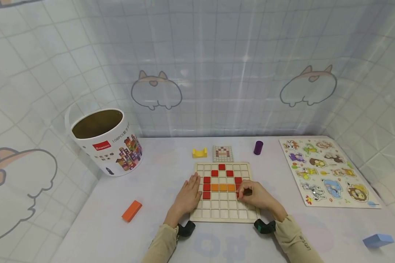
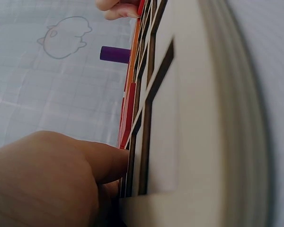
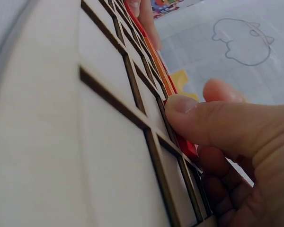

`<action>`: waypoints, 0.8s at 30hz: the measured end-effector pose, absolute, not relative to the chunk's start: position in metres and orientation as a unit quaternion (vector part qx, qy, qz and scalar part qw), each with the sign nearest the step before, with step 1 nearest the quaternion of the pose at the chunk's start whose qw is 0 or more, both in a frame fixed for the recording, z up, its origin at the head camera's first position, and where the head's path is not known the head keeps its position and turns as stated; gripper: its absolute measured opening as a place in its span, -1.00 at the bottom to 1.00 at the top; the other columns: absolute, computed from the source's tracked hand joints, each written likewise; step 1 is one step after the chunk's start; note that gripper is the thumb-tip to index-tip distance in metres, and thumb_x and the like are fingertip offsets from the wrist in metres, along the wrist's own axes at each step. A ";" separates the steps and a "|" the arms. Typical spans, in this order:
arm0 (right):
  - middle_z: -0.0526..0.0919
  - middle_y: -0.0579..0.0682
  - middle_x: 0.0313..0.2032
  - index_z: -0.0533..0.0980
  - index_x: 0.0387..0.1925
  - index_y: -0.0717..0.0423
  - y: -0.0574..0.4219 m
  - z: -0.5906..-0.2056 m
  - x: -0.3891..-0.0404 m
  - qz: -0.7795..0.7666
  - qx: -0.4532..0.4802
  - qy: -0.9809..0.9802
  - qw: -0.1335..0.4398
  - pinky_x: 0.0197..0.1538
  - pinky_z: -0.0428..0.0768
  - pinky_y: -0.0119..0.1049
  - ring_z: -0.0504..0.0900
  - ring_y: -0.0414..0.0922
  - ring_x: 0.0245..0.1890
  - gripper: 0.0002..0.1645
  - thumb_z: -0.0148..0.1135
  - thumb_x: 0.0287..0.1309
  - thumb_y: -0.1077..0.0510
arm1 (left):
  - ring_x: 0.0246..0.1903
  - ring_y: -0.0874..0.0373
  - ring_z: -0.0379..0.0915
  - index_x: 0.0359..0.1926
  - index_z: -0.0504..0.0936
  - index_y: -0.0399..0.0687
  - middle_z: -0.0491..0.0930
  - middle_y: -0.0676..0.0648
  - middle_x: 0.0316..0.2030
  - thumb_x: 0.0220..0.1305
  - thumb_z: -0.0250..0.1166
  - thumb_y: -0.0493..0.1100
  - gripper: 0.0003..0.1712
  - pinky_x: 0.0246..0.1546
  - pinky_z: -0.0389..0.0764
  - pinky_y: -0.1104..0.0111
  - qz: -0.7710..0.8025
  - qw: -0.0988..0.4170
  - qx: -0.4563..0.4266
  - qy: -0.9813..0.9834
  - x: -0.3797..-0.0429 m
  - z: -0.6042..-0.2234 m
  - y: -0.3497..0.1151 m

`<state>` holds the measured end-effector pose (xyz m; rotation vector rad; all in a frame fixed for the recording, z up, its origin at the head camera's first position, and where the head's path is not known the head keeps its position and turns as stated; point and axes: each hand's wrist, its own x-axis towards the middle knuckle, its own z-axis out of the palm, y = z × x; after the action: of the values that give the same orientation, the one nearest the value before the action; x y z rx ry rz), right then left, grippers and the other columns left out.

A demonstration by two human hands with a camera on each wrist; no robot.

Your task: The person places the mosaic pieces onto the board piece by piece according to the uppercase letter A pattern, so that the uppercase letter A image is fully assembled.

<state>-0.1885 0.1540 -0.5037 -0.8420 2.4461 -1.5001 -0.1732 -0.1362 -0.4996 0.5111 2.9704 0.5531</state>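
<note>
A wooden grid board (image 1: pixel 224 215) lies flat with red square tiles (image 1: pixel 222 167) set in an arch shape and a row of orange tiles (image 1: pixel 222 187) across its middle. My left hand (image 1: pixel 188 193) rests along the board's left edge, fingers straight. At the right side my right hand (image 1: pixel 256 195) pinches a red tile (image 3: pixel 187 146) between thumb and fingers, low over a cell just below the orange row's level. In the right wrist view that tile sits partly behind the thumb. Just beyond the board lies a small pattern card (image 1: pixel 222 154).
Behind the board are a yellow arched block (image 1: pixel 199 153) and a purple cylinder (image 1: pixel 258 148). A white bucket (image 1: pixel 108 153) stands back left, with an orange block (image 1: pixel 131 211) in front of it. To the right lie an animal puzzle board (image 1: pixel 332 173) and a blue block (image 1: pixel 377 240).
</note>
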 end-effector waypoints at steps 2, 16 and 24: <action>0.61 0.03 -0.35 0.59 -0.53 0.14 0.154 -0.504 -0.189 -0.500 -0.281 0.816 0.075 -0.11 0.48 -0.44 0.48 -0.28 -0.28 -0.85 0.33 0.03 0.40 | 0.50 -0.17 -0.11 0.47 0.04 -0.36 -0.05 -0.27 0.51 0.46 -0.03 -0.12 -0.31 0.48 0.01 -0.03 0.181 0.038 0.166 0.969 -0.173 -0.500 -0.137; 0.61 0.01 -0.23 0.62 -0.33 0.06 0.155 -0.500 -0.188 -0.509 -0.271 0.812 0.088 -0.17 0.52 -0.48 0.49 -0.28 -0.28 -0.84 0.42 0.00 0.29 | 0.50 -0.17 -0.12 0.47 0.03 -0.37 -0.07 -0.28 0.51 0.46 -0.04 -0.13 -0.31 0.48 0.01 -0.03 0.186 0.039 0.170 0.967 -0.172 -0.499 -0.137; 0.66 -0.04 -0.24 0.62 -0.28 0.05 0.156 -0.495 -0.186 -0.478 -0.266 0.833 0.083 -0.16 0.56 -0.46 0.52 -0.32 -0.28 -0.82 0.40 0.04 0.27 | 0.50 -0.18 -0.13 0.47 0.02 -0.38 -0.07 -0.29 0.51 0.46 -0.05 -0.13 -0.31 0.48 0.00 -0.05 0.189 0.038 0.172 0.966 -0.174 -0.495 -0.136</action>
<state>-0.1858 0.1556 -0.4951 -0.7931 2.4874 -1.4277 -0.1736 -0.1362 -0.4955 0.5271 2.9644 0.5808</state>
